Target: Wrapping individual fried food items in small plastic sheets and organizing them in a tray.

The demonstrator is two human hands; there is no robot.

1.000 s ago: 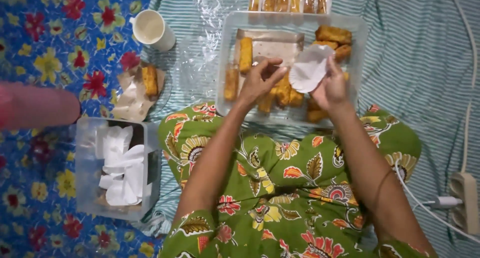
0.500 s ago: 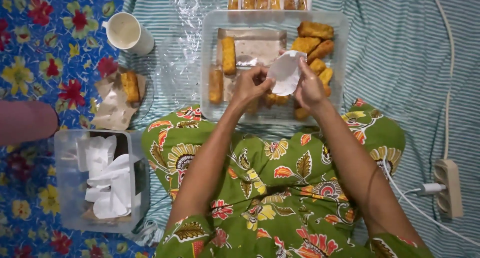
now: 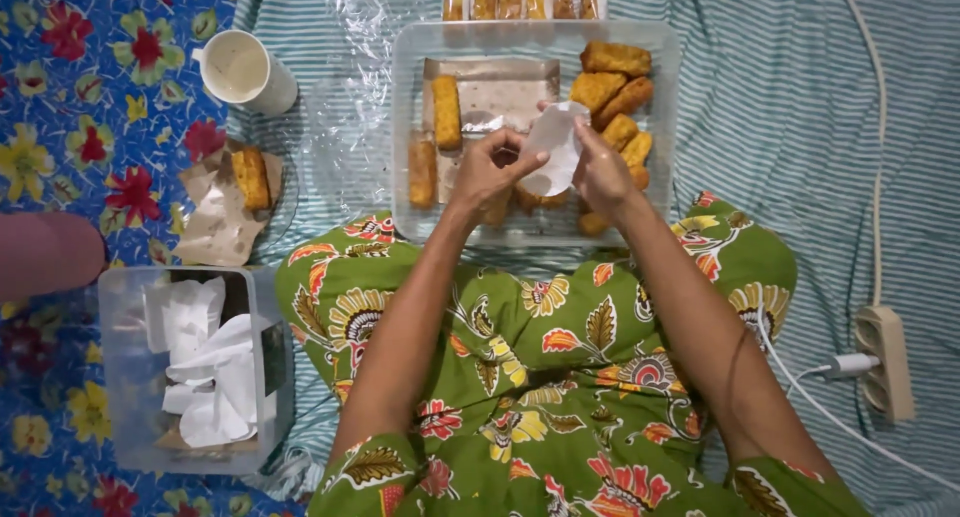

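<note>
Both my hands hold a small white paper wrapper (image 3: 555, 147) over a clear plastic tray (image 3: 410, 57). My left hand (image 3: 492, 172) pinches its lower left edge, and my right hand (image 3: 600, 167) grips its right side. In the tray lie several golden fried pieces: two (image 3: 445, 112) on brown paper at the left, a pile (image 3: 610, 87) at the right, more hidden under my hands. I cannot tell whether the wrapper contains a piece.
A white cup (image 3: 240, 69) stands at the upper left. One fried piece on brown paper (image 3: 250, 177) lies below it. A clear box of white papers (image 3: 200, 362) sits at the lower left. A power strip (image 3: 885, 362) with a cable lies at the right. Another person's limb (image 3: 45, 252) shows at the left edge.
My hands with the white wrapper have stayed over the tray; the fingers have shifted on the paper. The view has drifted slightly.
</note>
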